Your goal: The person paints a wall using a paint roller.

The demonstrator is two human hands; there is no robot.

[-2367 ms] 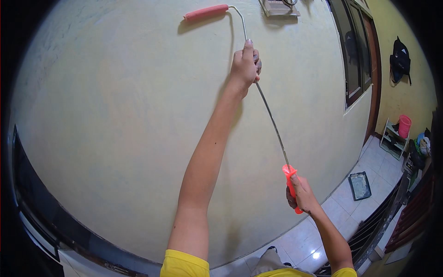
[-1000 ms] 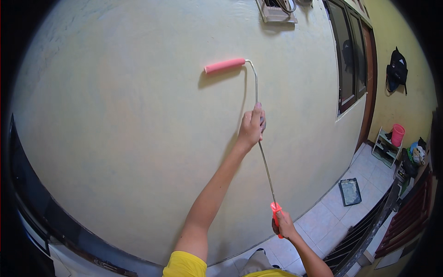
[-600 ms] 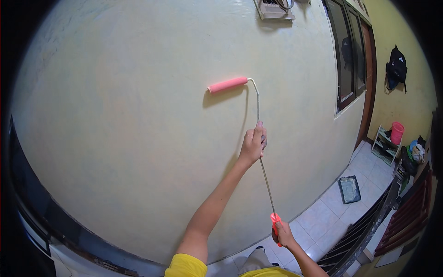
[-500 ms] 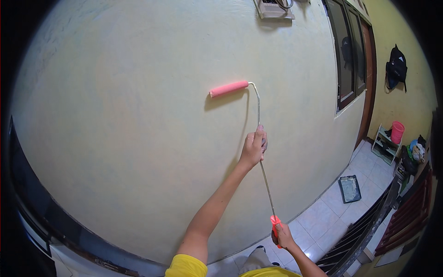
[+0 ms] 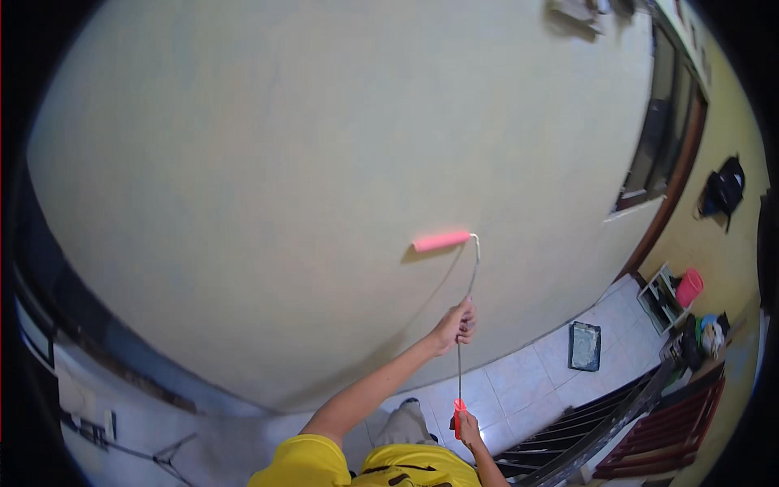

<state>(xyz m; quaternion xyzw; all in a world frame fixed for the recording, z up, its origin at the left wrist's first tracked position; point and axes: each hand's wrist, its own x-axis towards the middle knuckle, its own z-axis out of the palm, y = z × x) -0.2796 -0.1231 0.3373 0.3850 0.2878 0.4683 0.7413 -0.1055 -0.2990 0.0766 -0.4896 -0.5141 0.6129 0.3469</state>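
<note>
A paint roller with a pink sleeve (image 5: 441, 241) lies against or very near the pale wall (image 5: 268, 162), its shadow just below. From the sleeve's right end a bent metal rod runs down toward me. My left hand (image 5: 456, 326) is closed round the middle of that rod, arm stretched forward. Lower down, my right hand (image 5: 466, 428) grips the red-orange handle (image 5: 460, 408) at the rod's bottom end. Some of the fingers of both hands are hidden behind the rod and handle.
On the tiled floor to the right lies a dark paint tray (image 5: 584, 346). A black railing (image 5: 584, 422) runs along the lower right. Beyond stand a small rack (image 5: 661, 300) and a pink bucket (image 5: 690, 287). A dark-framed window (image 5: 661, 122) is at upper right; a black bag (image 5: 722, 191) hangs nearby.
The roller has moved down the wall, with both hands still on it and drawn closer to me. My view has tilted lower and shifted left, showing more floor.
</note>
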